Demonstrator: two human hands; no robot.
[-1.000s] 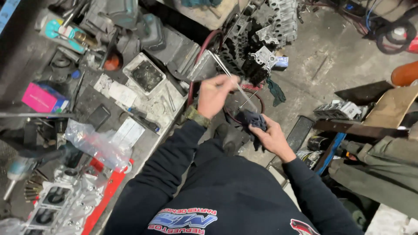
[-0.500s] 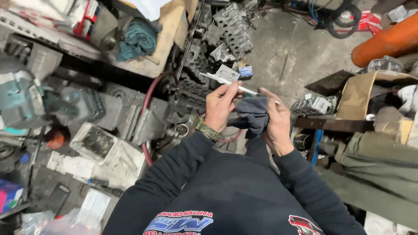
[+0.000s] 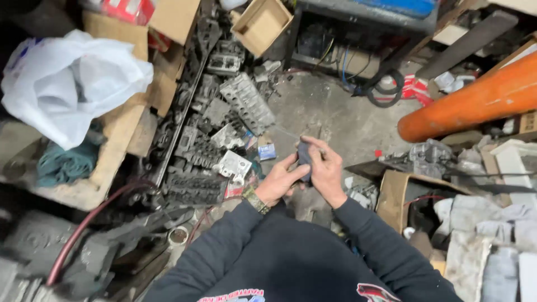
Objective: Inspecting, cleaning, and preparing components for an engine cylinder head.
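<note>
— Head view: what do the hands have?

— Both meet in front of the chest, over the concrete floor (image 3: 341, 120). The left hand (image 3: 281, 180) and the right hand (image 3: 324, 169) close together on a dark rag (image 3: 304, 157), bunched upright between them. The left fingers press it from the left, the right fingers wrap it from the right and over its top.

— Is anything inside the rag?

— I cannot tell; only the cloth shows. A thin pale line runs up and left from the hands, too fine to name.

— What sits on the left wrist?

— A watch (image 3: 256, 199), at the cuff of a dark sleeve.

— And around them?

— Left of the hands lies a heap of grey metal engine parts (image 3: 224, 134), with a small blue box (image 3: 267, 151) at its near edge, just beside the left hand. Farther left, a white plastic bag (image 3: 67, 84) rests on cardboard. At upper right an orange cylinder (image 3: 475, 100) lies tilted, well apart from the hands. An open cardboard box (image 3: 260, 25) stands at the top.
</note>
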